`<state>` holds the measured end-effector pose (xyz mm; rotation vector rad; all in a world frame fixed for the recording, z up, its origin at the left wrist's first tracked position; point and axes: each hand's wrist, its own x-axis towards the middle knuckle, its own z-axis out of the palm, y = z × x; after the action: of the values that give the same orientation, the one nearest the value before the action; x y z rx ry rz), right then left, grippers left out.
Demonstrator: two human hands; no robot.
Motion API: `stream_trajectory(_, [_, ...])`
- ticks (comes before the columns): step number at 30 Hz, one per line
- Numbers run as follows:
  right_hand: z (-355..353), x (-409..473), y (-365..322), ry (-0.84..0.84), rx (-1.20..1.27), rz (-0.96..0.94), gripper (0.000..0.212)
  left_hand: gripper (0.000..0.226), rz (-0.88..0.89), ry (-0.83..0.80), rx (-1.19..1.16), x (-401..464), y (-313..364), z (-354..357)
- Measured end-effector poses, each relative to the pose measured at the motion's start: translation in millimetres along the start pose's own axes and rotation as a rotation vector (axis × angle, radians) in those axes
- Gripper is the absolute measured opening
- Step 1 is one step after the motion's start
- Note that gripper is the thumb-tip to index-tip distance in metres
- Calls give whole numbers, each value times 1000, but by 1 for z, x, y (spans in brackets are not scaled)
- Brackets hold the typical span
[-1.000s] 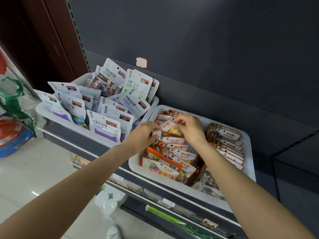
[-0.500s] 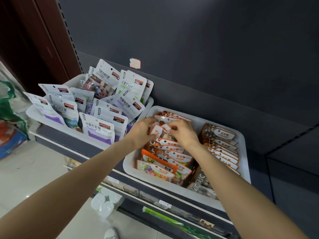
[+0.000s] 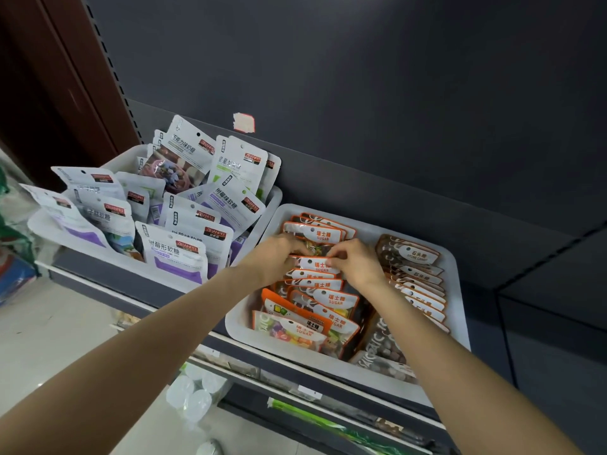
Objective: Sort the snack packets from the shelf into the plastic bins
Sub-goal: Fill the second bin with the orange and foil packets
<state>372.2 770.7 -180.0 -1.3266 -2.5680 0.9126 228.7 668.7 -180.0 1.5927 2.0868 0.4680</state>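
Dark shelf (image 3: 328, 178) backdrop here, and with our left hand (image 3: 279, 254) and right hand (image 3: 354, 261) both pinching one orange sugar packet (image 3: 317, 249) mid-row in the right bin (image 3: 455, 290), we'd say slot it upright, label facing out, without toppling its neighbours.

- The dark grey shelf (image 3: 138, 284) in front of me carried two white plastic bins side by side;
- left bin (image 3: 124, 159) held white packets; right bin (image 3: 458, 310) held orange and brown ones.
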Motion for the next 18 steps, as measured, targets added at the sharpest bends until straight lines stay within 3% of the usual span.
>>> stream_trajectory(6, [-4, 5, -5, -99, 181, -68, 33, 43, -51, 154, 154, 10, -12, -9])
stream_trajectory(8, [-7, 10, -6, -3, 209, -60, 33, 44, -41, 115, 230, 11, -13, -9])
stream_trajectory(10, [-6, 15, -10, 54, 78, -80, 31, 43, -34, 72, 259, 10, -14, -9])
stream_trajectory(13, [3, 19, -17, -3, -180, -139, 24, 44, -24, 77, 193, 9, -16, -7])
stream_trajectory(15, [4, 20, -20, 50, -248, -141, 20, 46, -56, 121, 65, 7, -16, -8])
stream_trajectory(18, [-6, 18, -10, 233, -17, -67, 18, 44, -81, 193, -101, 6, -13, -12])
